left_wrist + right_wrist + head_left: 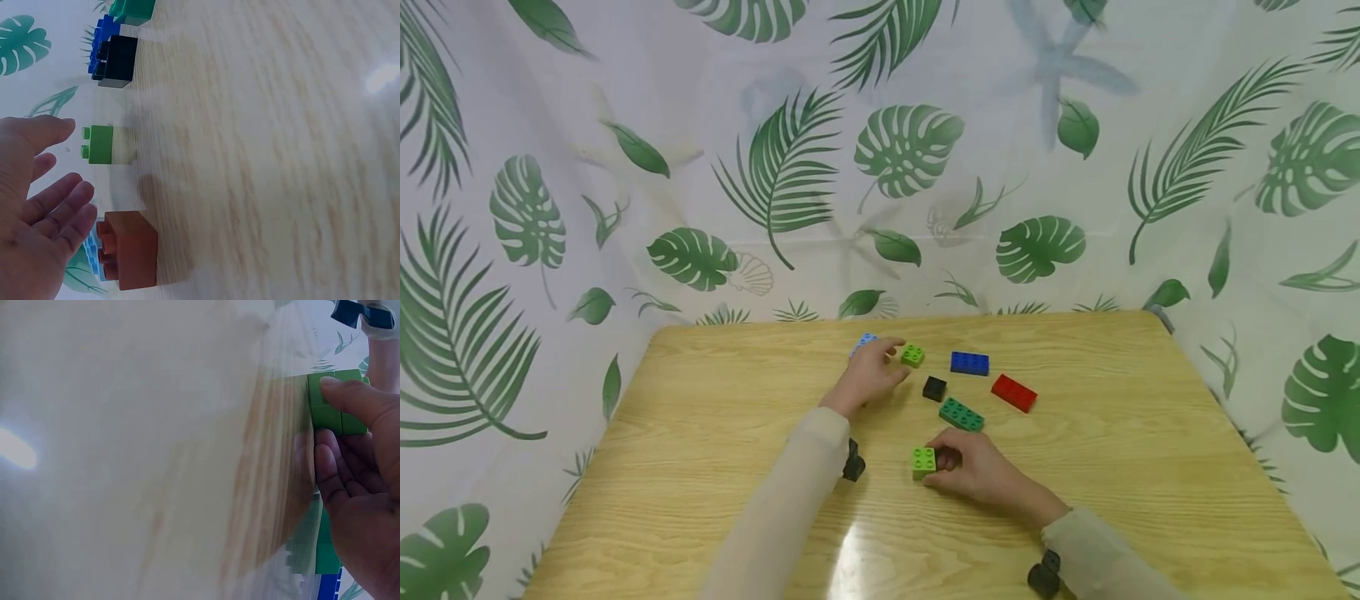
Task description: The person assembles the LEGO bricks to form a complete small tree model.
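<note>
My left hand (883,360) hovers open over the far middle of the wooden table (700,433), with nothing in it. A small lime brick (913,356) lies just right of its fingertips, and a light blue brick (865,340) peeks out behind it. In the left wrist view, the left hand (62,164) is spread beside the small lime brick (101,144) and a brown brick (130,249). Nearer me, my right hand (942,463) grips a second lime brick (923,461) resting on the table. The right wrist view shows the thumb (340,394) pressed on that lime brick (326,415).
Between the hands lie a black brick (934,388) and a dark green brick (961,414). A blue brick (969,363) and a red brick (1013,392) lie further right. A leaf-print curtain (775,167) closes off the back and sides.
</note>
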A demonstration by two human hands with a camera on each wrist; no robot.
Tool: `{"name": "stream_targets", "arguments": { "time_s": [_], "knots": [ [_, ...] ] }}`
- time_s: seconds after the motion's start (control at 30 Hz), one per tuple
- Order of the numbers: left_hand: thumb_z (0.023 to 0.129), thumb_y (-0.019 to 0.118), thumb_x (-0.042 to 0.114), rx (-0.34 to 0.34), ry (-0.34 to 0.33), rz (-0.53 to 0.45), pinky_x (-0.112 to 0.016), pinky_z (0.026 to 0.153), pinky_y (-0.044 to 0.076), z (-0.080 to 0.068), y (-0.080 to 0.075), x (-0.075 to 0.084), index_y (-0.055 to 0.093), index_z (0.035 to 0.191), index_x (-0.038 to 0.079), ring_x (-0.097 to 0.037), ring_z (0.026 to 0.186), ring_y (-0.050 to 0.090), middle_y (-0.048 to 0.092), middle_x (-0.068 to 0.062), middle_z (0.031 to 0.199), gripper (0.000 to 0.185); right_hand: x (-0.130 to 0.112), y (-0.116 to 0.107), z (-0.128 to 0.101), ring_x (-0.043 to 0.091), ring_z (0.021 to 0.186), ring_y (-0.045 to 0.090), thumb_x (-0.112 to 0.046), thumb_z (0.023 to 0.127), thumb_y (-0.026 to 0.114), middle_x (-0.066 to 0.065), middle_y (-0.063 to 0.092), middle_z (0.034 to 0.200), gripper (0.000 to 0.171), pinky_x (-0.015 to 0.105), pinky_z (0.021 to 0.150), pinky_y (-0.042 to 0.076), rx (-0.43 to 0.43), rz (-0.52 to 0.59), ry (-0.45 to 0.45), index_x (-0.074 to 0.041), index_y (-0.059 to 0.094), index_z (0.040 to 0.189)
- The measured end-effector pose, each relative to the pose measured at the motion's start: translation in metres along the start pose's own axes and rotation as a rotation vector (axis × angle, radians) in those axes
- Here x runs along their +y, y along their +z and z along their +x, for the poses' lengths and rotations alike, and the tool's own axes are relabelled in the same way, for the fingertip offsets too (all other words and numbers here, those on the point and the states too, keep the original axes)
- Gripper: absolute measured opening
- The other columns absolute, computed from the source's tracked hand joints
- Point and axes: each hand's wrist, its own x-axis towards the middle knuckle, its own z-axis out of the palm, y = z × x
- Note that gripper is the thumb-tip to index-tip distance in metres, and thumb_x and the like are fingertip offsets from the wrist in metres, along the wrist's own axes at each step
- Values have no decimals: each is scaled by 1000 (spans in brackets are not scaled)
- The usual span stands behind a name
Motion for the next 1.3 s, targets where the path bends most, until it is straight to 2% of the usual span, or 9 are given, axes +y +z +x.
{"name": "stream_targets", "arguments": {
  "time_s": [0.2,0.43,0.6,0.7,0.83,1.03,1.13,1.3],
  "knots": [
    [101,71,18,-17,-14,39,-50,105,54,10,2,0,51,154,4,-38,129,63,61,-24,145,58,-2,-1,2,6,86,61,-25,90,86,-3,68,101,33,22,76,54,0,-21,-15,-11,74,117],
    [104,68,19,-61,-12,154,-48,106,52,19,8,2,45,159,6,-33,123,61,60,-21,141,62,-3,-3,1,7,85,61,-23,90,85,-3,67,100,32,22,75,54,9,-25,-17,-11,73,117],
    [104,66,19,-83,-55,140,-49,106,50,19,10,5,43,161,9,-33,121,59,57,-21,141,62,-2,-3,1,6,84,60,-22,90,86,-3,67,99,31,22,75,54,12,-21,-9,-10,73,116],
    [104,66,17,-91,-75,127,-50,109,48,18,11,7,43,161,12,-34,126,57,55,-21,144,62,-1,-3,0,6,84,60,-22,90,86,-2,67,100,32,22,75,54,11,-19,-6,-10,73,116],
    [104,66,17,-91,-76,130,-50,113,46,17,13,8,45,161,15,-35,131,55,52,-21,147,61,0,-1,0,5,84,61,-23,89,86,-2,67,100,32,22,75,54,12,-14,-4,-10,73,116],
    [103,68,16,-67,-76,150,-49,112,47,18,16,6,52,156,15,-34,129,56,54,-20,143,55,0,0,-1,6,83,61,-24,89,87,-3,67,99,32,22,75,54,12,-9,-2,-10,74,115],
    [103,69,15,-56,-74,161,-48,110,49,19,17,4,56,149,13,-32,126,58,56,-18,140,48,-1,0,0,5,83,61,-24,89,87,-3,67,98,32,22,74,54,9,-9,2,-11,74,114],
    [102,71,13,-47,-66,149,-44,100,51,20,17,2,60,140,9,-26,110,59,62,-15,125,40,0,-1,-1,6,83,60,-26,89,87,-3,67,98,33,22,74,53,3,-12,15,-11,73,115]
  ]
}}
